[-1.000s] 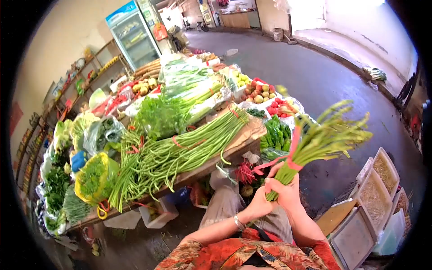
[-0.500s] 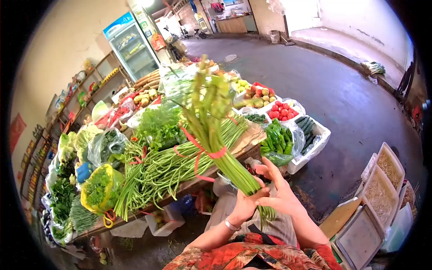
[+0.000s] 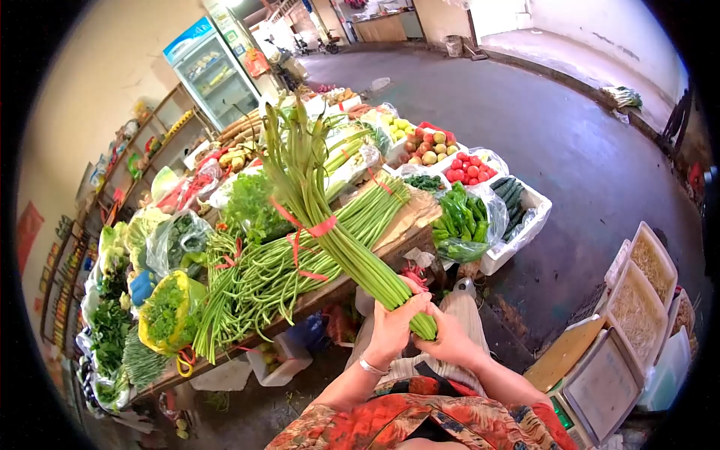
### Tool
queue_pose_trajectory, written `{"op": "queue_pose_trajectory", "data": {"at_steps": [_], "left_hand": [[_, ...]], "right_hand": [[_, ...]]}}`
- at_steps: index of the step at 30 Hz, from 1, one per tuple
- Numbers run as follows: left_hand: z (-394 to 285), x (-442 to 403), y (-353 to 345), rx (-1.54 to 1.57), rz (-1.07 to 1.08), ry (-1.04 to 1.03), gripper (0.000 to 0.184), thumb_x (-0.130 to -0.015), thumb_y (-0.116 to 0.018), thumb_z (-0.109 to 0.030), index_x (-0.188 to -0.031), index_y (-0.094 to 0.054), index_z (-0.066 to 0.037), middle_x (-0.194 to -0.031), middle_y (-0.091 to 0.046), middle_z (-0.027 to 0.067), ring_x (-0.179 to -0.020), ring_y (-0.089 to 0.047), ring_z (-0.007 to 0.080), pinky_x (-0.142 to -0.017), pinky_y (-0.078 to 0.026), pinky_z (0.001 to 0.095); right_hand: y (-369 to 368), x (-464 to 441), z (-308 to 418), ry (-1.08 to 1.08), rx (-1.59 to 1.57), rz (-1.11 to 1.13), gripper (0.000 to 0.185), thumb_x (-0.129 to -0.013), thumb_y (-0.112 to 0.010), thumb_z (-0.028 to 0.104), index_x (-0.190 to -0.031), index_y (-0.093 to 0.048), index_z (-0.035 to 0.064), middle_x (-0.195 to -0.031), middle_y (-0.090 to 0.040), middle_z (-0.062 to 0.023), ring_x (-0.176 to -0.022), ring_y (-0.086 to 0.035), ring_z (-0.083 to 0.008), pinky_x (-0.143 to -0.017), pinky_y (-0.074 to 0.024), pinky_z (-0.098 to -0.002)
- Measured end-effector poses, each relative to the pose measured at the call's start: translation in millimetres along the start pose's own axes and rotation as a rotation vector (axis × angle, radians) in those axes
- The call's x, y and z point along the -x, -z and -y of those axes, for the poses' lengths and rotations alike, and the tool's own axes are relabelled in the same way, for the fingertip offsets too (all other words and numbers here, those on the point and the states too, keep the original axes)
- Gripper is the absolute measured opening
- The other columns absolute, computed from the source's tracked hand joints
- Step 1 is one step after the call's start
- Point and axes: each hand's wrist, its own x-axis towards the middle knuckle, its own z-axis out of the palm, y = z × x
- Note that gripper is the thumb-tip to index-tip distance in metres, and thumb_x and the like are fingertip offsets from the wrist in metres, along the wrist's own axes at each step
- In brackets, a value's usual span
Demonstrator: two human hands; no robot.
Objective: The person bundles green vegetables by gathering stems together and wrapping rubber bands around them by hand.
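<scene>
A long bunch of garlic scapes slants up and to the left in front of me, tied partway along with red tape. My left hand is wrapped round its lower stems. My right hand closes on the cut ends, its fingers meeting those of the left. Behind the bunch, a pile of long green beans lies on the wooden table edge, also bound with red tape.
Leafy greens and a yellow bag crowd the table's left. Tomatoes, green peppers and a white box of cucumbers stand on the right. Low at the right are a scale and bins of noodle-like strands.
The bunch has tipped further left and come down a little. My right hand, whose fingers were spread beside the stems, has closed on the cut ends.
</scene>
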Motion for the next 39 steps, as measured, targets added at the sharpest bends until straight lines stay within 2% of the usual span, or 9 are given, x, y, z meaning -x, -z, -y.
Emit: {"op": "queue_pose_trajectory", "data": {"at_steps": [5, 11, 16, 20, 23, 29, 32, 36, 39], "left_hand": [[-3, 0, 5, -0.052, 0.059, 0.003, 0.013, -0.087, -0.068, -0.001, -0.092, -0.056, -0.002, -0.077, -0.060, 0.0047, -0.071, -0.061, 0.0150, -0.067, -0.052, 0.0284], [5, -3, 7, 0.056, 0.039, 0.012, 0.012, -0.087, -0.066, -0.001, -0.092, -0.055, -0.001, -0.076, -0.058, 0.0054, -0.072, -0.060, 0.0177, -0.068, -0.051, 0.0308], [-19, -4, 5, 0.034, -0.019, -0.070, 0.009, -0.088, -0.055, -0.002, -0.091, -0.047, -0.005, -0.074, -0.053, 0.0059, -0.070, -0.056, 0.0193, -0.070, -0.050, 0.0353], [-30, -3, 8, 0.037, -0.084, -0.139, 0.011, -0.090, -0.058, -0.006, -0.093, -0.047, -0.009, -0.076, -0.049, 0.0027, -0.070, -0.054, 0.0181, -0.070, -0.048, 0.0359], [-35, 0, 9, 0.060, -0.069, -0.197, 0.015, -0.089, -0.063, -0.007, -0.095, -0.049, -0.008, -0.075, -0.050, 0.0022, -0.070, -0.053, 0.0185, -0.071, -0.046, 0.0361], [-36, 4, 13, 0.041, -0.113, -0.199, 0.014, -0.087, -0.064, -0.006, -0.091, -0.051, -0.007, -0.073, -0.051, 0.0033, -0.069, -0.055, 0.0193, -0.072, -0.047, 0.0365], [-37, 2, 13, 0.025, -0.094, -0.211, 0.014, -0.087, -0.063, -0.006, -0.088, -0.050, -0.006, -0.073, -0.050, 0.0040, -0.069, -0.055, 0.0194, -0.072, -0.047, 0.0364], [-35, -1, 17, 0.074, -0.088, -0.258, 0.016, -0.086, -0.069, -0.006, -0.092, -0.055, -0.003, -0.074, -0.056, 0.0059, -0.069, -0.060, 0.0193, -0.066, -0.049, 0.0322], [-33, -1, 18, 0.078, -0.080, -0.241, 0.016, -0.086, -0.069, -0.006, -0.092, -0.055, -0.003, -0.073, -0.056, 0.0061, -0.069, -0.060, 0.0193, -0.066, -0.049, 0.0320]], "right_hand": [[8, -3, -9, 0.074, -0.377, 0.302, 0.039, -0.077, -0.067, 0.008, -0.112, -0.052, 0.0024, -0.090, -0.061, -0.0083, -0.083, -0.056, -0.0140, -0.075, -0.0474, -0.0328], [19, -1, -1, 0.062, -0.263, 0.254, 0.049, -0.077, -0.073, 0.012, -0.119, -0.049, 0.0035, -0.096, -0.062, -0.0090, -0.088, -0.058, -0.0166, -0.078, -0.0482, -0.0341], [86, -1, 44, 0.393, -0.108, 0.130, 0.088, -0.072, -0.079, 0.023, -0.145, -0.036, -0.0012, -0.124, -0.060, -0.0181, -0.116, -0.056, -0.0310, -0.099, -0.0417, -0.0407], [146, 30, 102, 0.523, -0.704, 0.254, 0.032, -0.075, -0.074, 0.017, -0.101, -0.065, 0.0001, -0.087, -0.067, -0.0105, -0.083, -0.064, -0.0249, -0.077, -0.0492, -0.0345], [179, 39, 106, 1.213, -0.877, 0.515, 0.013, -0.085, -0.063, 0.016, -0.095, -0.063, 0.0084, -0.079, -0.062, -0.0059, -0.072, -0.062, -0.0206, -0.068, -0.0503, -0.0327], [169, 17, 178, 1.408, -1.069, 0.762, 0.018, -0.086, -0.059, 0.005, -0.098, -0.067, 0.0133, -0.076, -0.061, 0.0001, -0.058, -0.056, -0.0129, -0.059, -0.0460, -0.0268], [199, 56, 177, 1.107, -0.581, 0.535, 0.021, -0.080, -0.058, -0.003, -0.091, -0.066, 0.0124, -0.076, -0.062, 0.0014, -0.058, -0.056, -0.0099, -0.057, -0.0457, -0.0249], [195, 45, 172, 1.301, -0.624, 0.482, 0.018, -0.077, -0.061, -0.005, -0.085, -0.064, 0.0109, -0.082, -0.064, 0.0052, -0.066, -0.057, -0.0067, -0.067, -0.0471, -0.0202], [219, 64, 170, 1.464, -0.217, 0.088, 0.006, -0.087, -0.060, 0.004, -0.087, -0.061, 0.0104, -0.077, -0.060, 0.0060, -0.074, -0.056, -0.0071, -0.072, -0.0470, -0.0204]]}}
